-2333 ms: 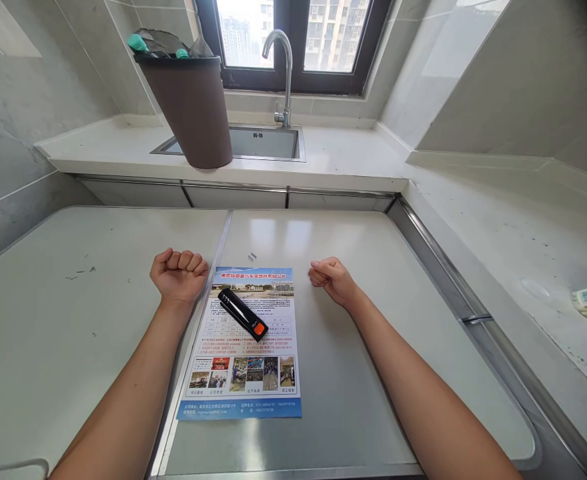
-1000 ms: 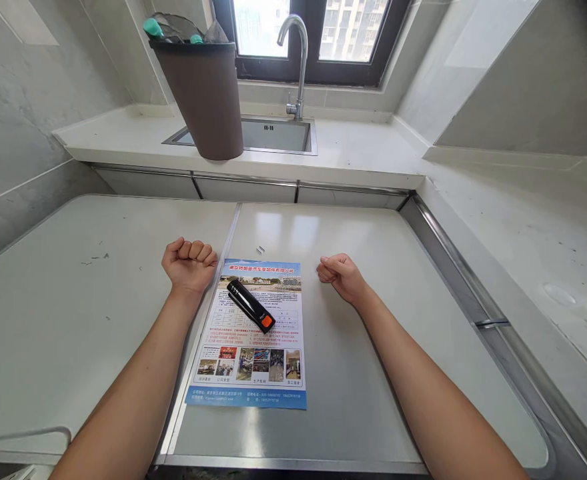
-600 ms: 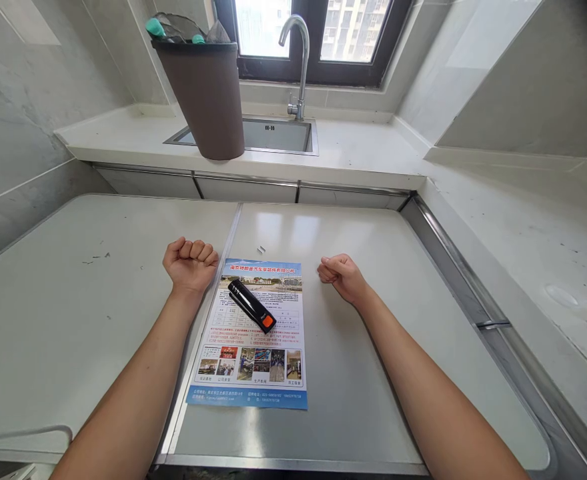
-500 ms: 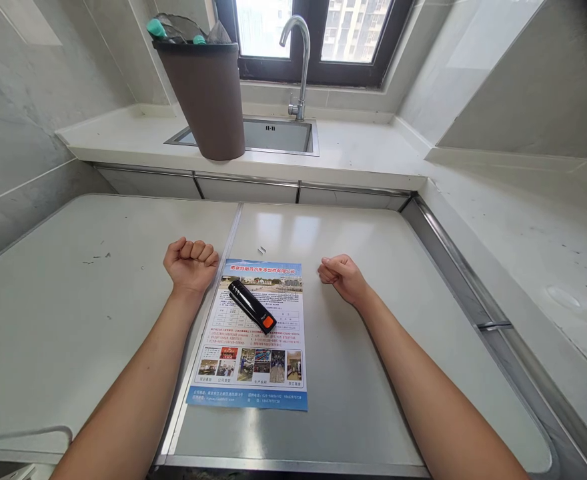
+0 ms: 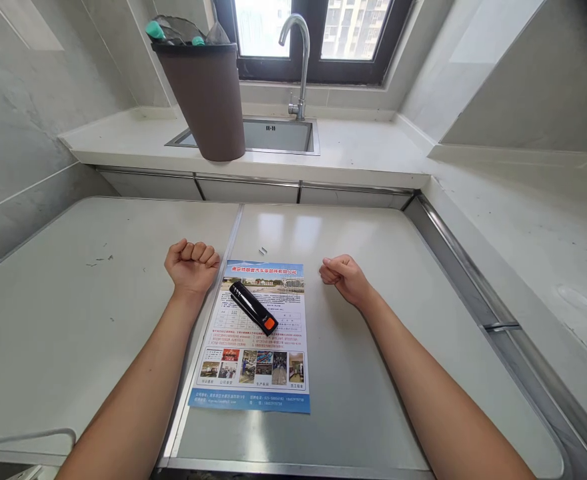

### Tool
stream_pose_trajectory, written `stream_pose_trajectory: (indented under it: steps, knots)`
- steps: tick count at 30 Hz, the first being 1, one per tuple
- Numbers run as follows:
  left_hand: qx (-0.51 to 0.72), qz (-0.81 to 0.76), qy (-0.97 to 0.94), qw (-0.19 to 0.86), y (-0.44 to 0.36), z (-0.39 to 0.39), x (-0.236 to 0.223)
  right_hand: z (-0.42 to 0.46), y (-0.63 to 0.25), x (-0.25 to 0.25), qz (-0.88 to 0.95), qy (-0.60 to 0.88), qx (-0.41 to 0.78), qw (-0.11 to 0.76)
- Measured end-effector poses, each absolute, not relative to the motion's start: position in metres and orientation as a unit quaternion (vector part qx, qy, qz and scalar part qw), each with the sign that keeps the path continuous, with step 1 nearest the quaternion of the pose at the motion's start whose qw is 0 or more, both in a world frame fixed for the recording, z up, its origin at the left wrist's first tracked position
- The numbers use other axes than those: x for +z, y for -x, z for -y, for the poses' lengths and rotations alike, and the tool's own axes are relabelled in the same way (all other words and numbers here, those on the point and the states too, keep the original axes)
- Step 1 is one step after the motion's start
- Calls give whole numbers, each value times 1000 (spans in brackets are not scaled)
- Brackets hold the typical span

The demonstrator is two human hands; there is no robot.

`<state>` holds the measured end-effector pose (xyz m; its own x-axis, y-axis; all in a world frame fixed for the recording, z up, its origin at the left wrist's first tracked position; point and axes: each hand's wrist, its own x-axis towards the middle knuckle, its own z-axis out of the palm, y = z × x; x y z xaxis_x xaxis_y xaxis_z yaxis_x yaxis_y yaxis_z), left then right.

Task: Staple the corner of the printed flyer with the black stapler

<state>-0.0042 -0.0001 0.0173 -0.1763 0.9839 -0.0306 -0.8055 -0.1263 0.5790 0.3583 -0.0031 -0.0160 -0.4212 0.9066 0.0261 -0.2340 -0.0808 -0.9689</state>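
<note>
A colourful printed flyer (image 5: 253, 360) lies flat on the white table (image 5: 363, 253) in front of me. A black stapler (image 5: 254, 307) with an orange end rests diagonally on its upper half. My left hand (image 5: 191, 265) is a closed fist resting on the table just left of the flyer's top corner, holding nothing visible. My right hand (image 5: 342, 276) is also curled into a fist, lying on the table right of the flyer. A small loose staple (image 5: 262, 251) lies beyond the flyer's top edge.
A brown bin (image 5: 204, 93) with bottles in it stands on the counter at the sink's (image 5: 273, 135) left edge, below a curved tap (image 5: 297, 60) and a window. A raised counter (image 5: 528, 247) runs along the right, past a metal rail.
Both fists stay where they were beside the flyer. Only my head has shifted a little, so the scene sits slightly differently in view.
</note>
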Motion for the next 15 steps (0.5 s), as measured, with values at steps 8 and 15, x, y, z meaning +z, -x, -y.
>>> stream_pose_trajectory:
  steps: [8, 15]
  knots:
    - [715, -224, -187, 635, 5, 0, 19, 3, -357, -19, 525, 323, 658, 432]
    - [707, -216, -197, 644, 8, -2, 15, 2, -355, -22, 528, 324, 655, 433]
